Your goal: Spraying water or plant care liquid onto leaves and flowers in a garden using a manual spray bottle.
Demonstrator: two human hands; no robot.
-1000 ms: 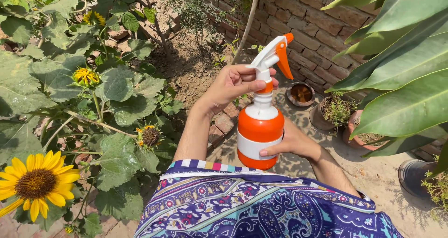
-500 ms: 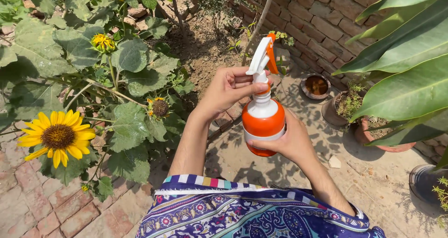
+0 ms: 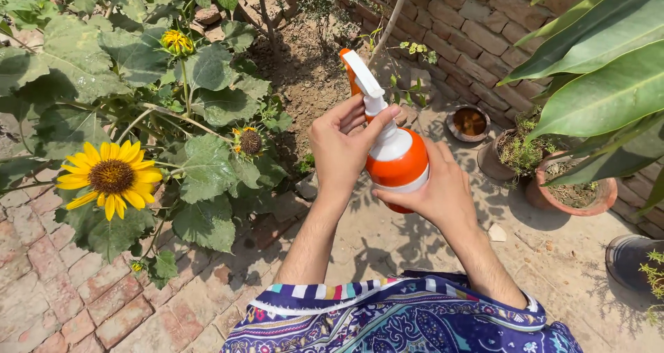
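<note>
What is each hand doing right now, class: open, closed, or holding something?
Left hand: closed around the white neck of the orange spray bottle, just below its trigger head.
Right hand: closed around the bottle's orange body.

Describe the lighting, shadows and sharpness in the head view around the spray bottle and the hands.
Head view: hard sunlight, with glare on the orange and white spray bottle; the left hand on its neck and the right hand around its body are brightly lit and sharp; dappled leaf shadows fall on the dirt ground; the sunflower is crisp, with no motion blur visible.
</note>
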